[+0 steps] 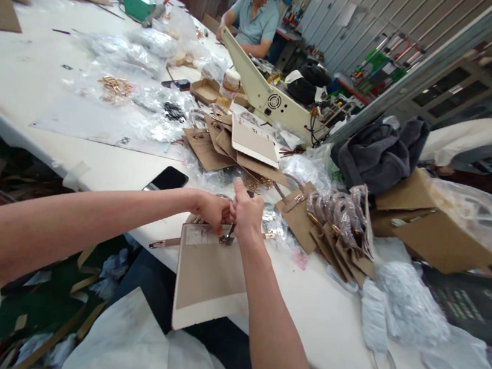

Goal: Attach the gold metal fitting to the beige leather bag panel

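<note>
A beige bag panel (210, 277) with a pale border lies over the table's near edge, its lower part reaching above my lap. My right hand (247, 212) is closed around a hand tool (228, 236) with a dark handle and a metal end; the tip meets the panel near its top edge. My left hand (213, 210) is closed beside it, fingers curled at that same edge, and what they pinch is hidden. A brown strap with a metal end (166, 243) sticks out to the left of the panel.
A phone (168, 179) lies left of my hands. Stacked brown bag pieces (215, 143) are beyond them, and bag pieces with wrapped handles (335, 234) stand right. A cream machine (271, 99) is farther back. Another person (255, 18) sits across the table (18, 76).
</note>
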### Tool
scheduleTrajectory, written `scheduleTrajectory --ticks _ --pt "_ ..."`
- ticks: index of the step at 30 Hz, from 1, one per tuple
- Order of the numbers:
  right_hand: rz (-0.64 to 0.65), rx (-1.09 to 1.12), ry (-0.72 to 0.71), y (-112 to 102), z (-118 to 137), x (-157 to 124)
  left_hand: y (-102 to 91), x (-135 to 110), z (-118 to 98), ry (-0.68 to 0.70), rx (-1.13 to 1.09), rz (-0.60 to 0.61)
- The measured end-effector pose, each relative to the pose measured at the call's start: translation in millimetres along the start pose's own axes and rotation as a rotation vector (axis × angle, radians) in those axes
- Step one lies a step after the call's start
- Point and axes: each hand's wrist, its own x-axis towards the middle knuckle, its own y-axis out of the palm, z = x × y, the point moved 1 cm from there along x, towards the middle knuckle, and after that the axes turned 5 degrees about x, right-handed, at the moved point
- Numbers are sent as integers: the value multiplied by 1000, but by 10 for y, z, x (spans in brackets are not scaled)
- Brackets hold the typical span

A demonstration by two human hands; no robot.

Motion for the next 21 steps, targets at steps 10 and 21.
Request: scheduleTrajectory --ticks 10,21 --pt "63 392 -206 -535 153 -484 -105 21 -104 -176 71 154" --pt "18 396 -380 -524 -7 -728 -125 9 -173 -183 112 160"
